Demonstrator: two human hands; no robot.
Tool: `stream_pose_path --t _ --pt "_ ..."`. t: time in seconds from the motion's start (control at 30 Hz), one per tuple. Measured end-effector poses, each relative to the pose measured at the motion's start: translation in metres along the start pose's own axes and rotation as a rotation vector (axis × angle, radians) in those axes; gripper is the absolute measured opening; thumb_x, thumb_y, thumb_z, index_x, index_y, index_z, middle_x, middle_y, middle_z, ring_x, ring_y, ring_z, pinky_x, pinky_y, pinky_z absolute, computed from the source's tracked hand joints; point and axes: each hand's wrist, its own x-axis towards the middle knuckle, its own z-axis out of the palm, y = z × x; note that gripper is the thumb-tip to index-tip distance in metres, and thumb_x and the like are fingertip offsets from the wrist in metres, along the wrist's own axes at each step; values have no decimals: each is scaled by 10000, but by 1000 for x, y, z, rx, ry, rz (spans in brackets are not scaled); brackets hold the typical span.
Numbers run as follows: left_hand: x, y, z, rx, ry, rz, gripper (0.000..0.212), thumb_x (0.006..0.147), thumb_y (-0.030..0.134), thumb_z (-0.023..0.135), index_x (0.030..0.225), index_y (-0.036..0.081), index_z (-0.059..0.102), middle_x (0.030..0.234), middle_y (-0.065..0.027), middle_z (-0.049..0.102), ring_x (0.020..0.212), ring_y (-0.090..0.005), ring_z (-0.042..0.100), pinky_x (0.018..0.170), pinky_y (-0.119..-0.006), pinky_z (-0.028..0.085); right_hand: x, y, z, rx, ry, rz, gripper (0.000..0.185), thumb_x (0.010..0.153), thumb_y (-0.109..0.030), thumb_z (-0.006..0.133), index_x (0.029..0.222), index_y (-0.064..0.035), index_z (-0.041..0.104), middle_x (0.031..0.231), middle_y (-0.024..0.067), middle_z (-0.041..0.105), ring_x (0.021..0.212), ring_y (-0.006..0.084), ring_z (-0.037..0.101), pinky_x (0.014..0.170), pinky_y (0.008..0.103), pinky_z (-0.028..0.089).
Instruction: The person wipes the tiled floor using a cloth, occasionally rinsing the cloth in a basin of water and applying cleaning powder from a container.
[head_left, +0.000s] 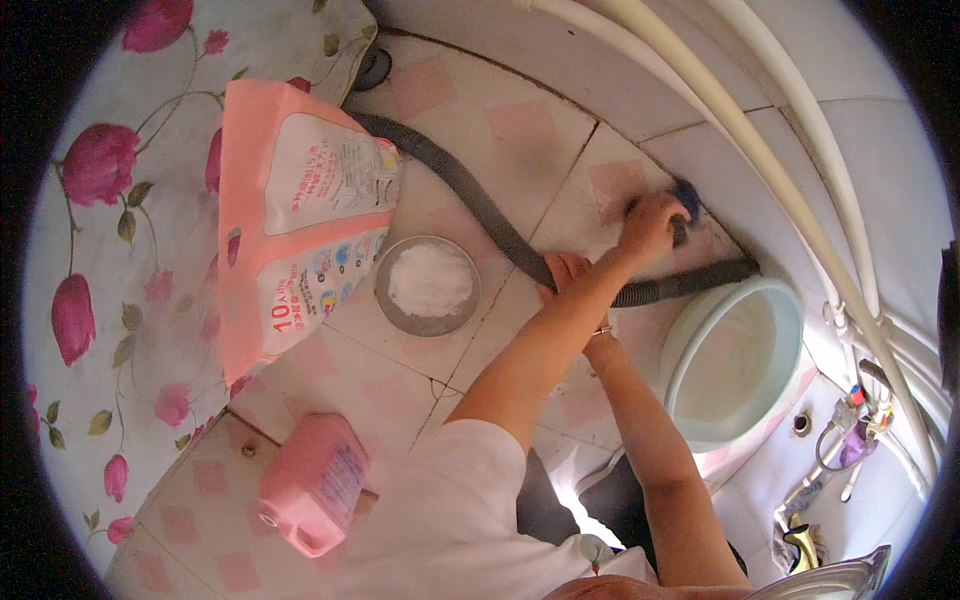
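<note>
My forearms cross, the left one lying above the right. My left hand (651, 229) is shut around a dark blue item (686, 206), possibly a brush, at the foot of the tiled wall; blur and my fingers hide its shape. Partly hidden behind my left forearm, my right hand (564, 271) grips a dark grey corrugated hose (472, 187). This hose runs along the floor from the upper left to the basin's rim. Left of my right hand, a shallow round dish (384, 307) holds a mound of white powder (431, 279).
A pale green basin (675, 390) of cloudy liquid stands at the right. Pipes (739, 142) run along the wall. At left are a printed pink bag (300, 236) and a floral cover (161, 225). A pink plastic jug (319, 480) sits on the tiled floor (397, 360).
</note>
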Motion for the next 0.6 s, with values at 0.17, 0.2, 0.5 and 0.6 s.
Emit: stream_pose_path --t 0.17,0.2,0.5,0.6 --pt "32 19 -61 -218 -71 -248 238 721 42 486 919 38 618 919 -171 609 924 -296 568 846 -392 420 -9 23 -8 -49 -42 -18 426 729 -190 620 1106 -27 507 1057 125 530 1014 307 481 894 389 360" --pt "40 17 -101 -57 4 -203 259 743 49 481 968 54 610 964 -151 612 926 -278 577 845 -384 428 -6 14 -19 -7 -71 40 428 721 -180 629 1103 -27 509 1064 129 528 1018 309 480 895 388 360" --pt "45 -54 -179 735 180 -135 465 719 180 619 1170 150 508 1146 -145 501 1083 -329 458 898 -445 399 1 -6 -17 72 -51 95 442 719 -162 626 1128 -45 507 1099 139 512 1056 308 459 916 400 344" --pt "20 -20 -69 720 276 -17 541 673 55 625 1191 139 493 1094 -168 512 1010 -376 472 863 -480 382 -12 7 -1 23 -40 104 461 749 -187 591 1166 -26 480 1140 156 496 1098 322 435 966 415 313"
